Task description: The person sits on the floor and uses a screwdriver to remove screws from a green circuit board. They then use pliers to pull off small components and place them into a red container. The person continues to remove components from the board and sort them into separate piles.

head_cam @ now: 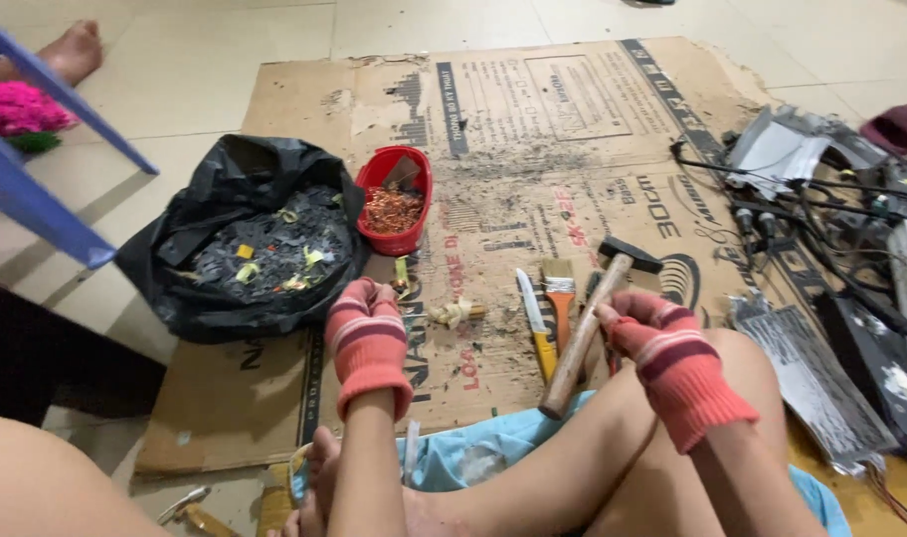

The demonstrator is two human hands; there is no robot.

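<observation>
Here, seated on the floor, with both hands in striped pink-and-red gloves over a flattened cardboard sheet (573, 129). Right hand (662, 343) clenched around the wooden handle of a hammer (593, 323), black head up and away from the body, handle end pointing down toward the knee. Left hand (366, 333) lowered to the cardboard, fingers curled down; cannot tell whether grasping anything beneath. Just beside that hand, a small yellowish taped bundle (455, 313) lying on the cardboard. Between the two hands, a knife (535, 323) with a yellow handle and a paintbrush (560, 298) with an orange handle, side by side, near the hammer. Farther off on the cardboard, a red plastic basket (394, 199) holding copper wire, touching a black plastic bag (245, 234) opened out and filled with dark scrap pieces and a few yellow bits. To the right, a heap of dismantled electronics (831, 199) with black cables and grey metal panels, partly off the cardboard. At upper left, a blue plastic frame (26, 194) and another person's bare foot (71, 55) on the tiled floor.
</observation>
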